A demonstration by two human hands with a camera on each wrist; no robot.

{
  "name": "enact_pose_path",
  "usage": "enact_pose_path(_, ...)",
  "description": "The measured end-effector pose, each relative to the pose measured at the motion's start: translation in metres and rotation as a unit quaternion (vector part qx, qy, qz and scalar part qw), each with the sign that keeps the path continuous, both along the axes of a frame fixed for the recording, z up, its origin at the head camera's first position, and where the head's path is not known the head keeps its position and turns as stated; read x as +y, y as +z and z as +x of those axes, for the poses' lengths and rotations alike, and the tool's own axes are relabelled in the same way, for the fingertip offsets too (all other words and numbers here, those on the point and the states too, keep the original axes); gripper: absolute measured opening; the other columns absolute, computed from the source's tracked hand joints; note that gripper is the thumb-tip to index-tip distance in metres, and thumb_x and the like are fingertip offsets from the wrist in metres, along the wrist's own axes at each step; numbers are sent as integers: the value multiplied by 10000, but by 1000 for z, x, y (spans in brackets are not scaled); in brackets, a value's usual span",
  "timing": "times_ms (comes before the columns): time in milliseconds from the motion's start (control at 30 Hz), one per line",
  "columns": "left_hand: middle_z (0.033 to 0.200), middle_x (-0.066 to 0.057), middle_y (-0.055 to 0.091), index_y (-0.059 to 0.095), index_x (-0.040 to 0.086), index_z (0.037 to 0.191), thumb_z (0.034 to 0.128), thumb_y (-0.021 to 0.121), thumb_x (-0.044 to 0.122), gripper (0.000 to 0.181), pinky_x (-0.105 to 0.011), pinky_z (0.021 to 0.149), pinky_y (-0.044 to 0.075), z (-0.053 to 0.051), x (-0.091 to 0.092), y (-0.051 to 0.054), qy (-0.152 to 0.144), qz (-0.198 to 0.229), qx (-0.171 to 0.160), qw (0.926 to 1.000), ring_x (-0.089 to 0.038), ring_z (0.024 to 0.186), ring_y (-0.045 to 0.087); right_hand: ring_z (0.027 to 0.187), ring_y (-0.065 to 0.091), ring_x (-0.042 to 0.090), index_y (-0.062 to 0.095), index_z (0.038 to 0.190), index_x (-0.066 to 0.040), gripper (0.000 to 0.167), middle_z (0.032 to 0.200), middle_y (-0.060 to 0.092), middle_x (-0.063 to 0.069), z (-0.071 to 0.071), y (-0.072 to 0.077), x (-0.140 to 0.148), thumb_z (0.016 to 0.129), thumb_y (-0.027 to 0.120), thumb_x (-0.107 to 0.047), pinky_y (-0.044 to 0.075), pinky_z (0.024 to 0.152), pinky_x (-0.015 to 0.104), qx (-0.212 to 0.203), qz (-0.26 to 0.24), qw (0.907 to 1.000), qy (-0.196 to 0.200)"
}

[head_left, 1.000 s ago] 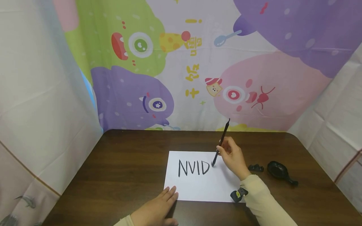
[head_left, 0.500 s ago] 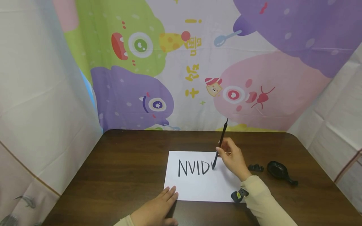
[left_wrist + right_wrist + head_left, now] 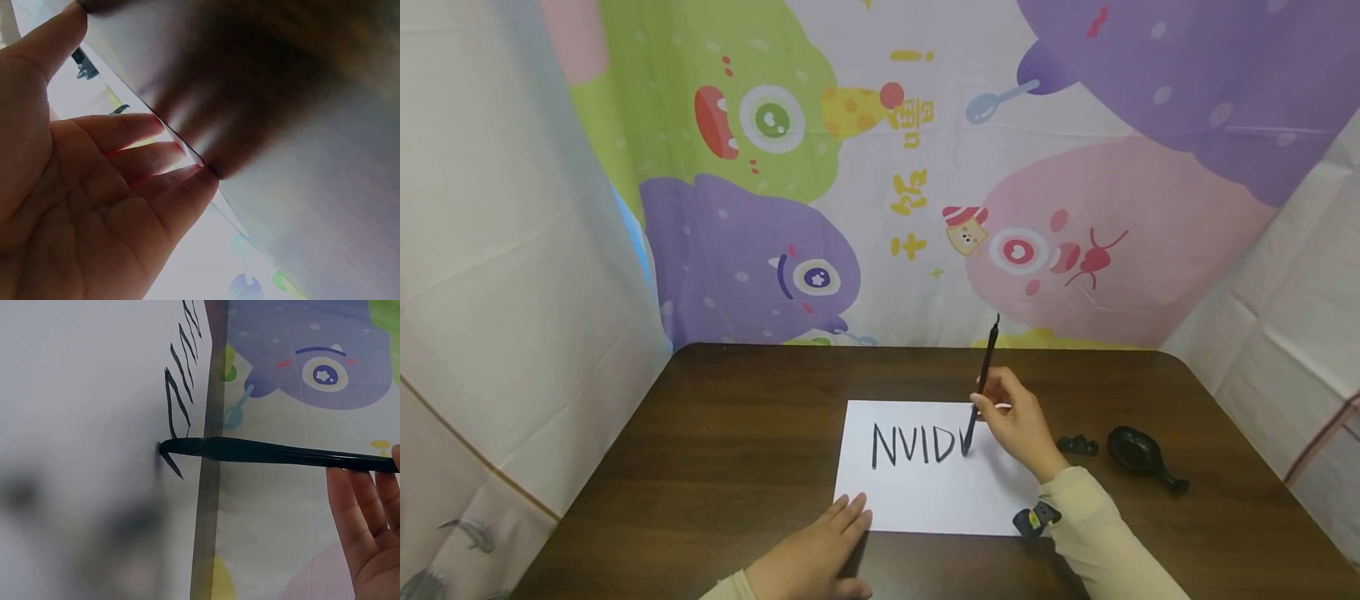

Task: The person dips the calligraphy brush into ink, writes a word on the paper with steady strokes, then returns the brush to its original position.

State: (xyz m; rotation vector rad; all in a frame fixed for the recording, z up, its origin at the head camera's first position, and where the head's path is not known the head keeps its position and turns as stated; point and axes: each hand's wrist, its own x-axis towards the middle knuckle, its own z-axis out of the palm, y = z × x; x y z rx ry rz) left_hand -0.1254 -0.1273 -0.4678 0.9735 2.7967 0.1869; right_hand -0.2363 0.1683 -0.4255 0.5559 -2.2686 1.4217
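Observation:
A white sheet of paper (image 3: pixel 917 500) lies on the brown table, with the black letters NVID (image 3: pixel 913 445) and a further slanting stroke. My right hand (image 3: pixel 1017 421) pinches a dark brush (image 3: pixel 987 367), whose tip touches the paper at the lower end of that stroke. In the right wrist view the brush (image 3: pixel 269 452) crosses toward the sheet (image 3: pixel 81 375), its bristles bent against it, with fingers (image 3: pixel 359 512) along the handle. My left hand (image 3: pixel 812 554) rests with extended fingers on the paper's lower left corner; the left wrist view shows its fingertips (image 3: pixel 187 156) at the sheet's edge.
Right of the paper are a small black brush rest (image 3: pixel 1078 445) and a black dish with a handle (image 3: pixel 1135 450). A cartoon-printed curtain (image 3: pixel 917 292) hangs behind the table (image 3: pixel 722 442), with pale cloth at both sides.
The brush tip has moved down the paper, drawing a slanting stroke to the right of the D. My right hand has shifted slightly down with it; my left hand has stayed in place.

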Motion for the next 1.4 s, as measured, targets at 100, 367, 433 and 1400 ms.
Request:
enact_pose_path(100, 1522, -173, 430, 485, 32, 1421, 812, 717, 539, 826, -465, 1119, 402, 0, -1, 0, -8, 12, -2, 10000, -379, 1402, 411, 804, 677, 328, 545, 1038, 63, 199, 859, 601, 189, -6, -8, 3, 873, 655, 75, 608, 629, 318, -55, -53, 9999, 88)
enact_pose_path(367, 1523, -172, 429, 483, 35, 1423, 809, 715, 549, 834, -462, 1116, 407, -1, -1, -1, 5, 10, 1, 10000, -379, 1404, 408, 777, 668, 218, 561, 1040, 30, 190, 857, 586, 140, -14, -18, 8, 887, 672, 12, 600, 614, 259, -144, -132, 9995, 229)
enact_pose_path(433, 1519, -181, 431, 483, 24, 1420, 810, 714, 549, 837, -462, 1115, 407, -1, -2, -1, -20, 31, 44, 10000, -385, 1400, 410, 778, 667, 217, 561, 1042, 30, 193, 860, 587, 140, -14, -17, 8, 885, 673, 14, 599, 612, 257, -126, -140, 9995, 234)
enact_pose_path(1400, 1536, -169, 410, 472, 42, 1434, 816, 712, 537, 827, -476, 1111, 408, -1, -1, 0, 20, 47, -125, 9999, -381, 1412, 395, 692, 619, 50, 544, 1076, 65, 220, 843, 645, 189, -19, -2, 27, 884, 651, 58, 549, 615, 164, 263, 153, 9980, -545)
